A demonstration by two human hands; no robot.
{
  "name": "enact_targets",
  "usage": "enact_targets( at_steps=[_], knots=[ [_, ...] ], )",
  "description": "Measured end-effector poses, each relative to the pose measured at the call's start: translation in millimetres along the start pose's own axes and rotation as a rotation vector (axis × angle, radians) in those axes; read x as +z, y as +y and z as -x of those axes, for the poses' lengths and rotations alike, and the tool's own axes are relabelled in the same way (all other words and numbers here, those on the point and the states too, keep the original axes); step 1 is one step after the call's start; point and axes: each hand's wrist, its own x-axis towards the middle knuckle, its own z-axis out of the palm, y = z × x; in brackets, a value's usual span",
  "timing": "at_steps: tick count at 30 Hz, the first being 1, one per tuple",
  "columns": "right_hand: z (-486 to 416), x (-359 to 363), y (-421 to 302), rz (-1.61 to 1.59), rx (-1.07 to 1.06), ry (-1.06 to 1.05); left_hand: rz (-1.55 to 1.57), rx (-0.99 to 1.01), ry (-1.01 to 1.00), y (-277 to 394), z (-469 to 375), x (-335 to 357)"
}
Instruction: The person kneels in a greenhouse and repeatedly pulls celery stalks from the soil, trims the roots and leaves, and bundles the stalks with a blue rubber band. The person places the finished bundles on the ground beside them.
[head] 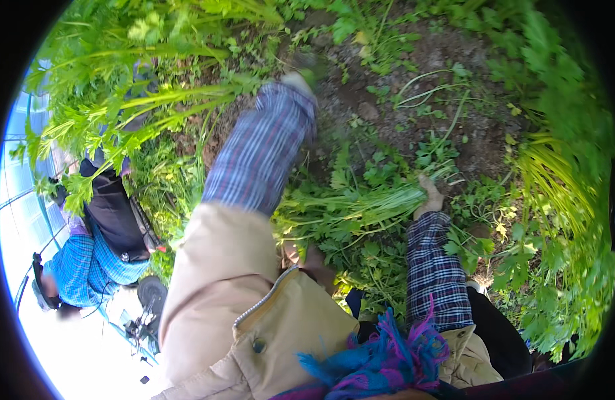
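A bunch of cut leafy green stalks [377,202], which looks like celery, is gripped near its stem ends by my right hand [430,195]. Its leaves spread to the left, low over the ground. My left hand [298,82] reaches far forward at the end of a plaid sleeve [257,150]. Motion blurs it, and its fingers are mostly hidden. A blurred dark patch lies just beyond that hand; whether the hand holds anything is unclear. Close to its left, long standing celery stalks [187,95] lean outward.
Bare soil [367,100] with small weeds lies ahead. Tall celery [557,175] lines the right side. At left another person in a blue checked shirt [82,265] bends among the plants. A dark wheel [152,294] is behind that person. My fringed scarf [382,355] hangs low in front.
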Motion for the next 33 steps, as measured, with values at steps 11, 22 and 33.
enact_targets(
  at_steps=[11,22,33],
  knots=[
    [-28.5,-13.1,3.8,-0.161,0.125,-0.069,0.417,-0.616,-0.206,-207.4,-5.2,26.0],
    [-19.0,3.4,-6.7,0.171,-0.044,0.024,0.396,-0.465,0.026,-157.0,-17.4,59.8],
    [179.7,50.1,-101.7,0.177,-0.707,-0.801,1.96,0.388,0.477,-25.9,227.6,-116.4]
  ],
)
